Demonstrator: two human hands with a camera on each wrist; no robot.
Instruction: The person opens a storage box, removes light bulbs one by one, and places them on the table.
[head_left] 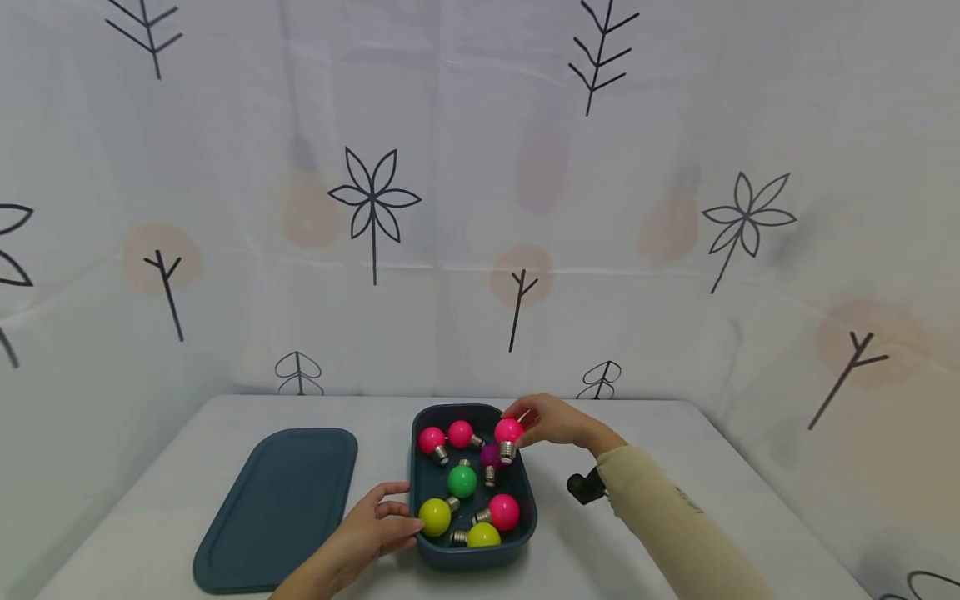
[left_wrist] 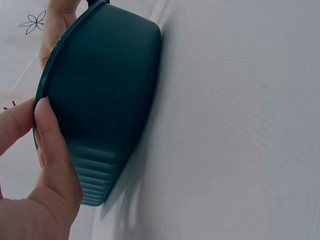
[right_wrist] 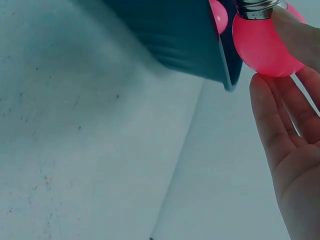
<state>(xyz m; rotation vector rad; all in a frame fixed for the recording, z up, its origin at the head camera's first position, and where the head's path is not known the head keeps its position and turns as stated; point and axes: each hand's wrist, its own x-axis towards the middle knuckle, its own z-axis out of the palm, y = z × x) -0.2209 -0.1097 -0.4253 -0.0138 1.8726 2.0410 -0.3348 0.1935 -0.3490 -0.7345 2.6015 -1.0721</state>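
A dark teal plastic bin (head_left: pixel 474 562) holds several coloured light bulbs. My left hand (head_left: pixel 378 529) pinches the bin's left rim, thumb outside and fingers at the edge, as the left wrist view shows on the bin wall (left_wrist: pixel 110 75). Above the far right corner my right hand (head_left: pixel 551 419) grips a pink light bulb (head_left: pixel 508 430) by its round globe, metal base down in the head view. Below it lies a purple bulb (head_left: pixel 490 455), partly covered. A green bulb (head_left: pixel 462 481) sits mid-bin, with a yellow bulb (head_left: pixel 435 517) close to my left fingers.
Flat on the white table (head_left: pixel 600 550), left of the bin, lies a dark teal lid (head_left: pixel 281 508). Two pink bulbs (head_left: pixel 432 440) rest at the bin's far end; another pink bulb (head_left: pixel 505 512) and a second yellow bulb (head_left: pixel 483 535) lie near its front. A patterned white cloth (head_left: pixel 450 333) hangs behind.
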